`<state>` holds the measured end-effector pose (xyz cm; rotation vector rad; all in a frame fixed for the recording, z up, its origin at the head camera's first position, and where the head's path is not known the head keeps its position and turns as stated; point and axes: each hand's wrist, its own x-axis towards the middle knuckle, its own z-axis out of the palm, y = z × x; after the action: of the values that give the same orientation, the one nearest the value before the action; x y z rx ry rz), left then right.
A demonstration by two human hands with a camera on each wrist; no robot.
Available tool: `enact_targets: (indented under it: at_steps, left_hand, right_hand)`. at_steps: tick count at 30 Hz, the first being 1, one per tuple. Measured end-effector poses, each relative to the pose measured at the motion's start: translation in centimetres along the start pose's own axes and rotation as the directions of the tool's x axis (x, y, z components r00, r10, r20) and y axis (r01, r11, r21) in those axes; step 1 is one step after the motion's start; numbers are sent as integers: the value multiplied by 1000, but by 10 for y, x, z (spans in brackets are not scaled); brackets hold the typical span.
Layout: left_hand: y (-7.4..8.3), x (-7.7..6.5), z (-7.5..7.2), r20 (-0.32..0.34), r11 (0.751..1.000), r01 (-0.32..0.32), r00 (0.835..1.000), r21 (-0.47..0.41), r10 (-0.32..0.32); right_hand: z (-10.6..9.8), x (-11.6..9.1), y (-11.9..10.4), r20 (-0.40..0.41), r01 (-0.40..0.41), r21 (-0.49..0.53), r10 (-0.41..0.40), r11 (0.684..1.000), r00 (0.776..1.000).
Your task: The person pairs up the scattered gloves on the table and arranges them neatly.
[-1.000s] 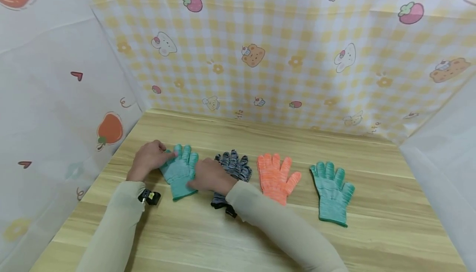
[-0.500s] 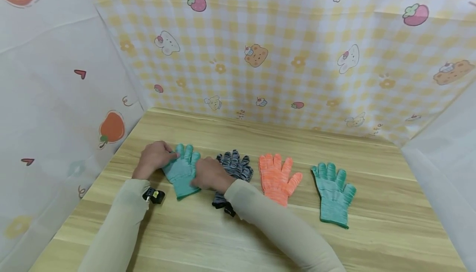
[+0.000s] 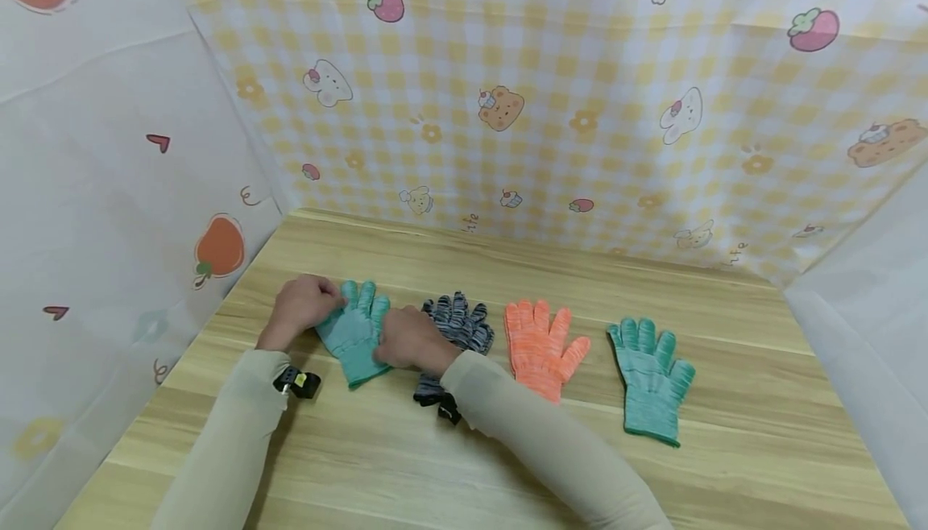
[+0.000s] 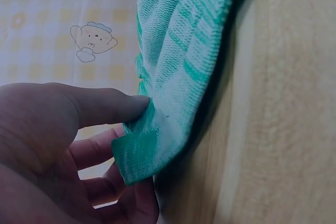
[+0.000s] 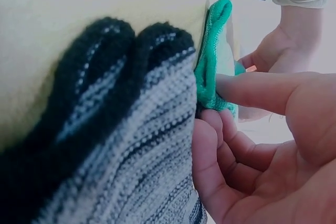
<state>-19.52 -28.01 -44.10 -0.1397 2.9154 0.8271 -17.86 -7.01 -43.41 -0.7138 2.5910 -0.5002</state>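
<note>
A mint-green knitted glove (image 3: pixel 351 342) lies on the table at the left of a row of gloves, fingers pointing to the back. My left hand (image 3: pixel 304 304) pinches its left side. In the left wrist view, that thumb presses a dark green patch on the glove (image 4: pixel 178 72) against the fingers behind. My right hand (image 3: pixel 412 339) is at the glove's right edge by the cuff. Thumb and fingers of the right hand (image 5: pixel 268 135) pinch the green edge in the right wrist view. A grey-black knitted glove (image 3: pixel 457 322) lies partly under the right wrist.
An orange glove (image 3: pixel 535 341) and another green glove (image 3: pixel 648 377) lie further right on the wooden table (image 3: pixel 348 465). A yellow checked cloth (image 3: pixel 551 159) hangs behind the table, and white cloth (image 3: pixel 109 216) stands along the left. Both wrists carry black camera mounts.
Over the last second, the left green glove and my left hand have shifted slightly to the right. Both hands keep their places on the glove. The head view has shifted a little.
</note>
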Motion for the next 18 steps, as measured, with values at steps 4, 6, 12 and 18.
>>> enact_targets:
  at_steps: [4,6,12,18]
  left_hand:
    - [-4,-2,-1,-31,999,-22,999,-37,21]
    - [-5,-3,-3,-47,998,-36,998,-50,34]
    - [-7,-8,-9,-60,996,-33,998,-87,28]
    - [-12,-8,-10,-58,987,30,998,-160,-40]
  right_hand:
    - [2,-1,0,-24,19,65,-18,998,1000]
    - [2,-1,1,-34,22,104,-19,994,999]
    - [0,-1,4,-99,36,209,-16,977,995]
    - [-4,-1,11,-178,36,308,21,951,984]
